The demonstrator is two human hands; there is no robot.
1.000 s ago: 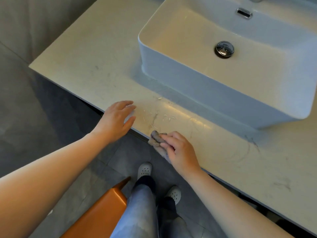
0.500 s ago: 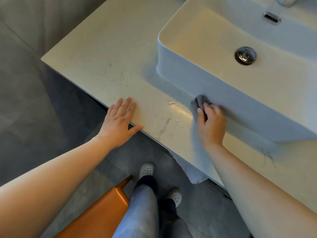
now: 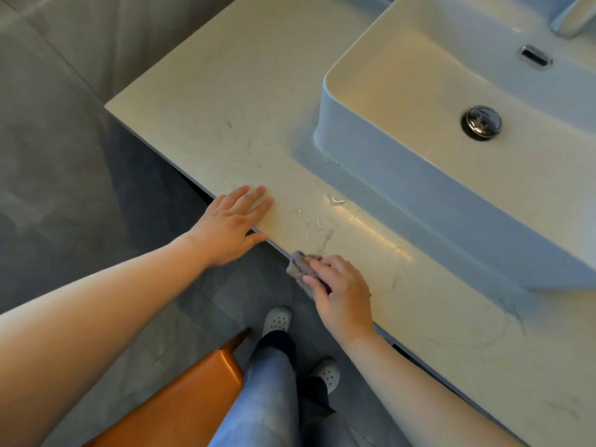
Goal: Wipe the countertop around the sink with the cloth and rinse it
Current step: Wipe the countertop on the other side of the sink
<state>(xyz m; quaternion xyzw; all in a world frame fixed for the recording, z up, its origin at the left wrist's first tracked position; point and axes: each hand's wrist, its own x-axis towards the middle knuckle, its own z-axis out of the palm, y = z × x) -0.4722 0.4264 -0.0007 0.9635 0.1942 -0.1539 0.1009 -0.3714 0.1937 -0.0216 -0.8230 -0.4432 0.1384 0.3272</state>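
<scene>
Right hand bunches the cloth on the countertop edge, scrubbing; left hand lies flat just beside, likely bracing.

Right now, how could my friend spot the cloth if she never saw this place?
Start at the white basin sink on the pale countertop. Follow the countertop's near edge to the right hand. The cloth is the crumpled grey wad under its fingers, the only bunched thing there.
</scene>
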